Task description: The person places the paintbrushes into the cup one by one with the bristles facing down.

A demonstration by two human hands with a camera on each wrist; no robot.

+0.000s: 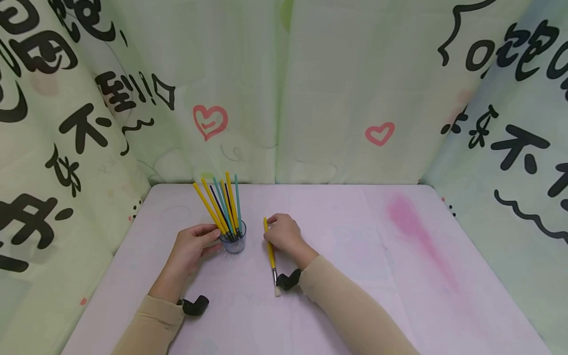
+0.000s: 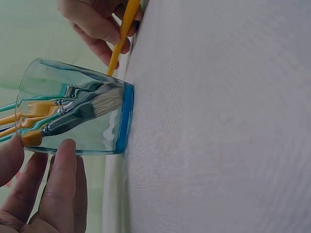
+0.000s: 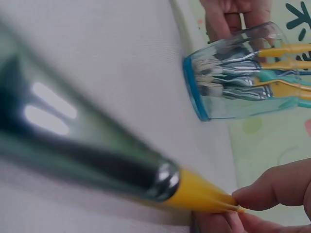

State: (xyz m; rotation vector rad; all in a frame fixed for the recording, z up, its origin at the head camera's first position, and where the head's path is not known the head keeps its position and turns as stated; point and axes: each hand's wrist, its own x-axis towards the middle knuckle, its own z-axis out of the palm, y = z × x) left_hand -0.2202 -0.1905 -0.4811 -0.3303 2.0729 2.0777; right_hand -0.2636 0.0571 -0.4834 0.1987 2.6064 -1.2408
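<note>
The left hand grips the cup of brushes on the counter. Just beside it, the right hand pinches a yellow brush, its bristles toward the person.

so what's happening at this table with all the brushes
A person sits at a pale pink table. Their left hand holds a clear blue-bottomed glass standing upright and full of yellow and teal paintbrushes, bristles down. Their right hand pinches one yellow paintbrush beside the glass, bristle end toward the person.
</note>
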